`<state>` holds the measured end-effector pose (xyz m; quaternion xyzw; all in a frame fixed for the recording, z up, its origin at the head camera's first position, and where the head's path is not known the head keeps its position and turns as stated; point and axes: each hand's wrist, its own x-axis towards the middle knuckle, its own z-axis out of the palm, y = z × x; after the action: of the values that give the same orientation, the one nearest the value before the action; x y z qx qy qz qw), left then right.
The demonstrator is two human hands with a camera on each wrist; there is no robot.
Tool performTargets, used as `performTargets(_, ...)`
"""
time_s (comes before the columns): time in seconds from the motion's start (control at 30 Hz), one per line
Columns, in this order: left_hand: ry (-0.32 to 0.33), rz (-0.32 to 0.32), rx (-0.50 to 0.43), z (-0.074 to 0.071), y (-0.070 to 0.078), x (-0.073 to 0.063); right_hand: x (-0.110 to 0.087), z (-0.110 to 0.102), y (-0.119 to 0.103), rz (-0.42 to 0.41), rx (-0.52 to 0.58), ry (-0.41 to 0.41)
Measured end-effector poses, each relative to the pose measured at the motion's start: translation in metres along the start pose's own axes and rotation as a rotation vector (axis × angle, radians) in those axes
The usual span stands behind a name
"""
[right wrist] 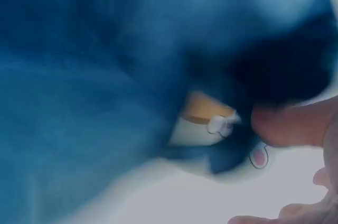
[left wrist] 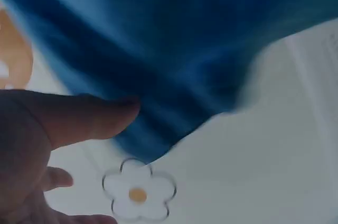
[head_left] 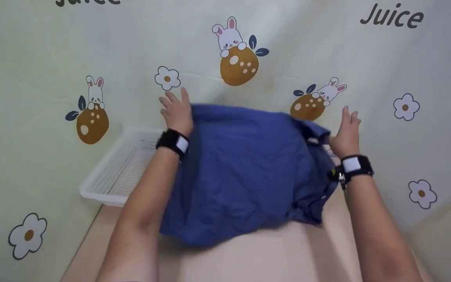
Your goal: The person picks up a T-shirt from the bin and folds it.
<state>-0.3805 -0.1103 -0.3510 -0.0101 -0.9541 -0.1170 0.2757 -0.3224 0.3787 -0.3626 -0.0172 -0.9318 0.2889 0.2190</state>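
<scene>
While the blue cloth hangs mostly unfurled mid-frame, not yet laid down, my left hand and right hand are spread.

"Juice" in dark letters on pale backdrop, upper right, second "Juice" upper left, cropped
</scene>
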Motion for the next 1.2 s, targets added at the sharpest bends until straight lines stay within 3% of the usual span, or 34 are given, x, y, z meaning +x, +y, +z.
performTargets(0.03, -0.032, 0.006, 0.023, 0.013, 0.006, -0.016, -0.013, 0.009, 0.003, -0.001, -0.021, -0.024)
performTargets(0.1, -0.033, 0.099, 0.024, 0.032, 0.015, -0.052, -0.043, 0.022, 0.007, -0.034, -0.05, -0.048)
performTargets(0.17, -0.028, 0.191, 0.023, 0.041, 0.024, -0.091, -0.073, 0.031, 0.013, -0.079, -0.087, -0.055)
performTargets(0.23, -0.076, 0.236, 0.007, 0.044, 0.032, -0.125, -0.096, 0.035, 0.019, -0.108, -0.106, -0.08)
performTargets(0.3, -0.129, 0.263, -0.019, 0.047, 0.037, -0.155, -0.114, 0.036, 0.028, -0.112, -0.103, -0.12)
performTargets(0.4, -0.268, 0.272, -0.069, 0.05, 0.038, -0.195, -0.136, 0.034, 0.042, -0.083, -0.093, -0.225)
performTargets(0.53, -0.422, 0.263, -0.085, 0.056, 0.026, -0.231, -0.158, 0.037, 0.063, -0.072, -0.066, -0.446)
performTargets(0.63, -0.542, 0.234, -0.064, 0.061, 0.014, -0.243, -0.168, 0.047, 0.072, -0.102, -0.022, -0.602)
performTargets(0.73, -0.651, 0.228, -0.051, 0.065, 0.006, -0.244, -0.173, 0.059, 0.072, -0.121, -0.01, -0.643)
performTargets(0.9, -0.802, 0.222, -0.086, 0.068, 0.004, -0.225, -0.171, 0.072, 0.068, -0.106, -0.193, -0.567)
performTargets(1.0, -0.849, 0.222, -0.096, 0.072, 0.003, -0.209, -0.168, 0.077, 0.071, -0.105, -0.256, -0.491)
performTargets(1.1, -0.876, 0.218, -0.073, 0.077, -0.005, -0.201, -0.165, 0.076, 0.08, -0.039, -0.181, -0.408)
performTargets(1.2, -0.865, 0.2, -0.044, 0.086, -0.018, -0.199, -0.163, 0.066, 0.091, 0.109, -0.056, -0.324)
